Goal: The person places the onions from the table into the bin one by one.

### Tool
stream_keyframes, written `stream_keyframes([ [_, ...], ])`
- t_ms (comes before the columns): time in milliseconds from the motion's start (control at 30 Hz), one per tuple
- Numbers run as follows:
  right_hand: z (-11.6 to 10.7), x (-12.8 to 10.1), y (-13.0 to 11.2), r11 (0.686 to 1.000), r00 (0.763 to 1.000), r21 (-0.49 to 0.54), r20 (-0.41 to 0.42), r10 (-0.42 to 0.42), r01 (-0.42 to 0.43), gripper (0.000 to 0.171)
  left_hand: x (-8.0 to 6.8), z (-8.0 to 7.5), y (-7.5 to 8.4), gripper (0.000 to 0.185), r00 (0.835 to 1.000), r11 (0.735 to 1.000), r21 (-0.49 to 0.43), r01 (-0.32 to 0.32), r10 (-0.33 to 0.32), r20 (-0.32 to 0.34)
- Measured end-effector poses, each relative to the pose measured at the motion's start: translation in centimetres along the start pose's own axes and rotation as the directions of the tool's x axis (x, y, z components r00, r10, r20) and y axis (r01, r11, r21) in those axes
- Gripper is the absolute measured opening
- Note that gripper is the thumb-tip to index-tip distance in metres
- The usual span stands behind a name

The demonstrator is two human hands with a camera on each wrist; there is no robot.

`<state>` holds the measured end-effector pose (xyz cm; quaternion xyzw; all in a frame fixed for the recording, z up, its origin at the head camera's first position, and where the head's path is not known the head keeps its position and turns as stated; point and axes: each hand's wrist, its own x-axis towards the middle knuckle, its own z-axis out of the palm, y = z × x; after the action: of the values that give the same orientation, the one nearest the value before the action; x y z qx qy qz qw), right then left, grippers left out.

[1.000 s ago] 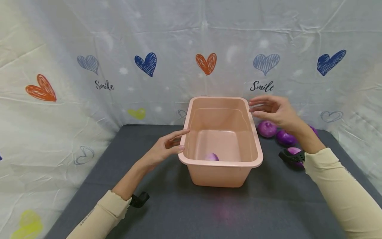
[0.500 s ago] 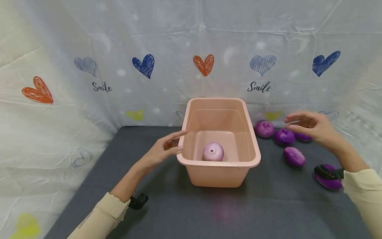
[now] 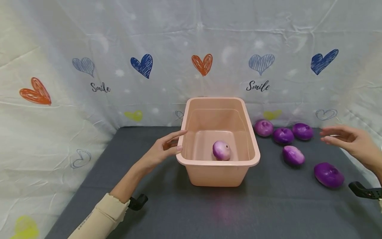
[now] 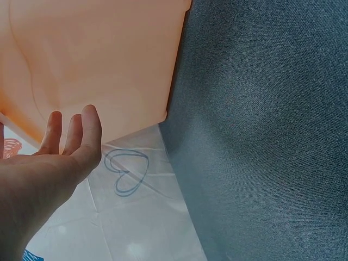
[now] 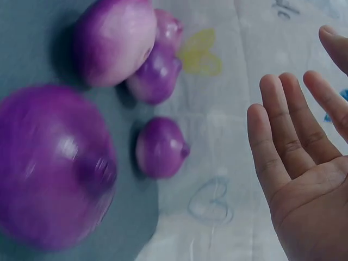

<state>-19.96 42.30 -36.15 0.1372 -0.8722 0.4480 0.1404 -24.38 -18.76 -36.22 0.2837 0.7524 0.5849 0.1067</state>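
A peach plastic basin (image 3: 221, 174) stands on the dark cloth, holding one red onion (image 3: 221, 150) on its floor near the front wall. With relaxed fingers, my left hand (image 3: 162, 147) touches the basin's left rim; the left wrist view has those fingers (image 4: 91, 130) beside the outer wall. My right hand (image 3: 352, 141) hovers at the far right, holding nothing, its fingers spread loosely in the right wrist view. Nearest to it are a dark purple onion (image 3: 329, 175) in front and another onion (image 3: 302, 131) to its left.
More red onions lie right of the basin: a paler one (image 3: 293, 155), a dark one (image 3: 283, 135) and one (image 3: 263, 127) close by the basin's right side. A white curtain (image 3: 167, 39) printed with hearts hangs behind and beside the dark tablecloth (image 3: 209, 215).
My right hand has moved from above the basin's right rim to the far right, uncovering the onions there. The onion in the basin has rolled into view and shifted right. My left hand stays put.
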Motion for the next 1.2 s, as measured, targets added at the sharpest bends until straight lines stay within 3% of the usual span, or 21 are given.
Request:
stream_keyframes([
  [200,-1.2,-1.9,1.9,1.0,1.0,-0.009,-0.008,0.029,-0.029,0.031,0.0,0.0,-0.1,0.06,1.0,1.0,0.005,0.004,-0.004,0.003],
  [467,-2.0,-3.9,4.1,0.999,1.0,0.026,-0.005,-0.02,0.021,0.038,0.0,-0.1,-0.1,0.059,1.0,1.0,0.001,0.003,-0.003,-0.001],
  [633,-1.0,-5.1,4.9,0.992,0.995,-0.077,0.004,0.101,-0.101,0.042,-0.1,-0.2,0.1,0.059,1.0,1.0,0.005,0.002,-0.002,-0.006],
  [700,-0.5,-5.4,5.2,0.979,0.986,-0.131,0.035,0.162,-0.156,0.052,-0.1,-0.2,0.2,0.059,1.0,1.0,0.006,-0.001,0.001,-0.006],
  [900,0.7,-5.7,5.6,0.957,0.949,-0.132,0.152,0.278,-0.259,0.079,0.0,-0.2,0.1,0.06,1.0,0.999,-0.038,-0.014,0.015,0.02],
  [1200,1.8,-6.4,5.7,0.968,0.953,-0.117,0.183,0.24,-0.221,0.078,0.0,-0.1,-0.1,0.06,1.0,0.999,-0.042,-0.013,0.014,0.025],
])
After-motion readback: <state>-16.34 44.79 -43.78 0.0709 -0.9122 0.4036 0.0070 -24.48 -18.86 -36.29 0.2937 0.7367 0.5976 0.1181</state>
